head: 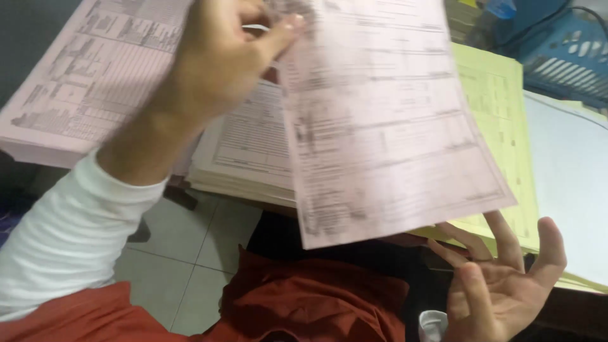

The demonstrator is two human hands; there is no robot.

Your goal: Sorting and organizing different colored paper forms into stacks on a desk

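held up close to the camera, a large pink printed sheet (386, 120) fills the middle of the view, tilted, its print blurred — the left hand (215, 63) has it pinched at the top edge between thumb and fingers, closed on the paper. that arm comes in from the near left in a white sleeve (69, 234).

behind the sheet, on the bench (570, 183), lie the stacks of forms, going by size: a pink stack (82, 82) at the far left, partly hidden by the left arm; a yellow-green stack (500, 126) to the right, its near edge jutting out from under the held sheet; and a pale, whitish stack (250, 149) in the middle between them, its thick edge showing toward the near side. a bare white stretch of the bench runs off to the right.

at the far right corner sits a blue plastic basket (563, 57) with slotted sides.

near right, the right hand (500, 285) is wide open, palm up, fingers spread — it holds nothing, and its fingertips lie just under the near edge of the yellow-green stack; whether they touch it cannot be told.

below, a rust-red garment (316, 297) covers the lap, and pale floor tiles (190, 259) show at the near left.
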